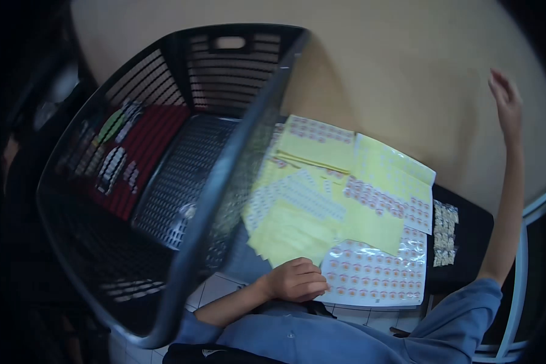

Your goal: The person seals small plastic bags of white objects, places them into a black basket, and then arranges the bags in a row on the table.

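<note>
My left hand (296, 280) is curled closed at the near edge of the sticker sheets, in front of my body. Anything inside its fingers is hidden. Raised far out to the right, my right hand (507, 108) has its fingers stretched out and holds nothing. Yellow sheets (294, 233) lie in an overlapping spread, some backing white sheets printed with rows of small reddish round stickers. One white sticker sheet (376, 273) lies closest to my left hand. Small clear packets (444, 235) of pale pieces lie in rows right of the sheets.
A large dark plastic basket (209, 200) with slatted walls is tilted at the left, its tall rim beside the sheets. Through its slats a red area (158, 145) shows. The dark tabletop (473, 221) borders a beige wall-like surface (400, 67). White floor tiles show below.
</note>
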### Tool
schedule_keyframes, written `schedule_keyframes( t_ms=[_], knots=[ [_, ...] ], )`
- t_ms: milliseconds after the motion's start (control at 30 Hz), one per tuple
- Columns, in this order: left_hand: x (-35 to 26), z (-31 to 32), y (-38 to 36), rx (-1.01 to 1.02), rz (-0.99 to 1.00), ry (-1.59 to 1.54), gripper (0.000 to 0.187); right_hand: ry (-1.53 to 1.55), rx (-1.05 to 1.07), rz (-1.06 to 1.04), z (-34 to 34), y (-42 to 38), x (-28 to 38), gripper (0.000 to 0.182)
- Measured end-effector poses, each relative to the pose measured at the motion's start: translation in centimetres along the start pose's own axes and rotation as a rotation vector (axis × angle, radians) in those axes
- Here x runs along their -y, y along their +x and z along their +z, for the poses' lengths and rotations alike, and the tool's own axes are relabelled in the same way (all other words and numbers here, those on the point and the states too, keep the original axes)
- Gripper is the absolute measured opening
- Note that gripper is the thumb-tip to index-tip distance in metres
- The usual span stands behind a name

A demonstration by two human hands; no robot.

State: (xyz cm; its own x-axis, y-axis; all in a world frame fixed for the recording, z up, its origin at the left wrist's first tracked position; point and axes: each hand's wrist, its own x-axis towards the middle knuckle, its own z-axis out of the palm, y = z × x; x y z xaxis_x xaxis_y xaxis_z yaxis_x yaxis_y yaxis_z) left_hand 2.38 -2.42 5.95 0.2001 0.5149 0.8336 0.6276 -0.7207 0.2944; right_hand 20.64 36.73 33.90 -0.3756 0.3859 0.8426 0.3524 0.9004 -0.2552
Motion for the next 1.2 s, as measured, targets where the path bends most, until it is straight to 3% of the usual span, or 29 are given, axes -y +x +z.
schedule_keyframes(
  t_ms=[33, 133, 167, 200, 233, 267, 333, 367, 433, 533, 600, 667, 700, 733, 767, 867, 900, 967, 1000, 1067, 1100, 1200],
  knots=[
    [-0.6, -0.9, -1.3, 0.012, -0.037, -0.013, 0.030, -0.097, 0.024, -0.184, 1.1, 2.3, 7.0, 0.027],
    [-2.4, -3.6, -5.2, -0.021, -0.186, 0.087, 0.022, 0.049, 0.209, -0.389, 4.7, 6.4, 17.6, 0.029],
    [-2.7, -4.6, -6.7, 0.059, -0.231, 0.112, 0.023, 0.099, 0.253, -0.441, 6.2, 6.5, 22.7, 0.027],
    [-3.2, -5.0, -7.8, 0.057, -0.234, 0.125, 0.023, 0.050, 0.389, -0.567, 6.6, 5.8, 28.0, 0.025],
    [-3.8, -5.2, -8.4, -0.026, -0.372, 0.175, 0.023, -0.001, 0.522, -0.692, 7.2, 4.4, 33.9, 0.023],
    [-4.3, -5.4, -9.0, -0.112, -0.506, 0.225, 0.022, 0.078, 0.649, -0.555, 10.4, 5.3, 36.3, 0.016],
    [-4.8, -5.8, -10.1, -0.203, -0.575, 0.257, 0.017, 0.075, 0.948, -0.758, 11.9, 3.8, 42.3, 0.015],
    [-4.7, -5.7, -11.0, -0.163, -0.584, 0.237, 0.017, -0.090, 1.011, -0.845, 16.9, 4.4, 43.7, 0.016],
    [-4.1, -5.2, -13.2, -0.088, -0.605, 0.193, 0.016, -0.198, 1.176, -0.835, 20.3, 1.1, 48.1, 0.022],
    [-3.0, -4.6, -16.5, 0.017, -0.642, 0.125, 0.017, -0.495, 1.574, -0.970, 26.6, -1.7, 52.7, 0.026],
    [-2.6, -4.9, -17.7, 0.076, -0.660, 0.088, 0.017, -0.610, 1.706, -0.969, 30.1, -4.0, 54.1, 0.024],
    [-3.5, -7.5, -15.8, 0.161, -0.643, 0.059, 0.025, -0.585, 1.707, -0.964, 32.4, -6.3, 54.3, 0.036],
    [-4.6, -9.1, -14.5, 0.169, -0.682, -0.044, 0.031, -0.570, 1.720, -1.071, 34.9, -8.0, 53.9, 0.039],
    [-5.0, -10.1, -14.1, 0.179, -0.719, -0.147, 0.038, -0.544, 1.648, -1.064, 36.6, -9.6, 52.4, 0.036],
    [-4.6, -10.2, -14.2, 0.364, -0.787, -0.172, 0.049, -0.505, 1.553, -1.163, 36.5, -10.5, 51.9, 0.032],
    [-4.5, -11.0, -14.1, 0.443, -0.789, -0.182, 0.049, -0.312, 1.568, -1.146, 37.9, -14.4, 49.4, 0.031],
    [-4.8, -12.1, -13.7, 0.433, -0.791, -0.184, 0.049, -0.271, 1.592, -1.115, 38.5, -15.9, 48.3, 0.036],
    [-6.2, -14.5, -12.9, 0.104, -0.838, -0.603, 0.050, -0.174, 1.655, -1.144, 38.4, -17.4, 46.9, 0.044],
    [-5.8, -13.7, -13.5, 0.085, -0.853, -0.621, 0.050, -0.120, 1.694, -1.147, 38.3, -18.1, 46.2, 0.048],
    [-4.7, -10.9, -15.4, 0.297, -0.819, -0.294, 0.049, -0.117, 1.767, -1.112, 38.2, -19.2, 44.9, 0.052],
    [-5.3, -10.8, -15.2, 0.286, -0.842, -0.309, 0.049, -0.131, 1.801, -1.067, 38.4, -19.6, 44.4, 0.056],
    [-5.5, -11.9, -13.6, 0.532, -0.811, -0.025, 0.048, -0.049, 1.824, -0.970, 38.7, -20.6, 43.3, 0.061]
  ],
)
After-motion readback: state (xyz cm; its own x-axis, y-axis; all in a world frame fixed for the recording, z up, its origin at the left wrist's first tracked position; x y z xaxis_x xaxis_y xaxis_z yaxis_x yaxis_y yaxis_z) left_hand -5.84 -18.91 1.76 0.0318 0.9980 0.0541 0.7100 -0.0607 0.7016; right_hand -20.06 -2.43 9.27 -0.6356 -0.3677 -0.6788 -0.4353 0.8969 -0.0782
